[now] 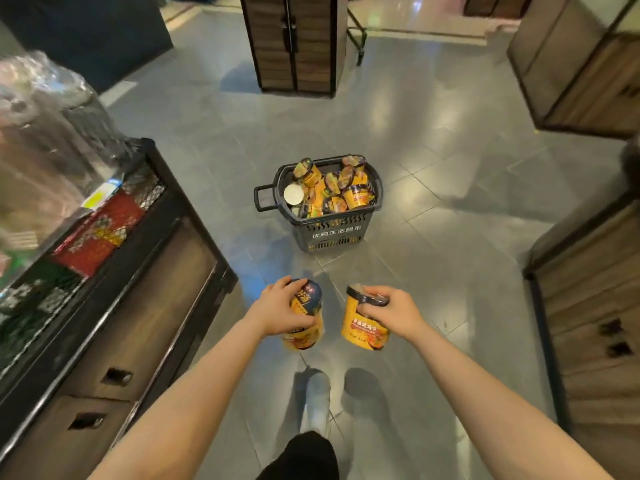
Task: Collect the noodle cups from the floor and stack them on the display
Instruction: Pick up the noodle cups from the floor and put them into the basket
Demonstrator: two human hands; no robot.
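Observation:
My left hand [282,310] grips a yellow noodle cup [306,327] from above by its dark lid, above the floor. My right hand [391,311] grips a second yellow noodle cup [363,329] by its lid rim, beside the first. Ahead on the floor stands a dark shopping basket [332,233] with several more yellow noodle cups [358,197] heaped inside. The display counter [104,289] runs along my left, with red and green packets on its top.
A wooden cabinet [294,43] stands beyond the basket, and wooden units [595,323] line the right side. Plastic-wrapped goods [45,133] sit on the left counter. My white shoe [317,400] is on the grey tiled floor below the cups.

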